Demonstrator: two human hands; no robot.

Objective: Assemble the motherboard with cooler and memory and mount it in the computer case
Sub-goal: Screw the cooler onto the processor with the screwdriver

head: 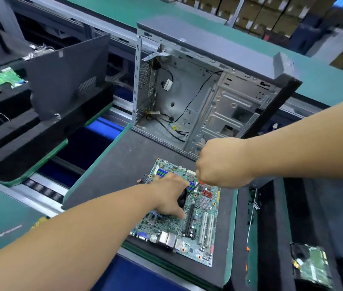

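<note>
A green motherboard (195,223) lies flat on a dark foam pad (124,164) in front of me. My left hand (170,196) rests over a black cooler (182,198) on the board, hiding most of it. My right hand (218,162) grips a screwdriver with an orange collar (200,182); its dark shaft angles down toward the cooler. Blue memory slots (163,172) show at the board's far end. Behind the pad stands the open computer case (218,97), its side off, loose black cables inside.
A dark case side panel (67,76) leans on black foam trays at left. Another green board (311,265) sits in a tray at lower right. A conveyor gap runs between the left trays and my pad. Green benches and stacked cartons lie beyond.
</note>
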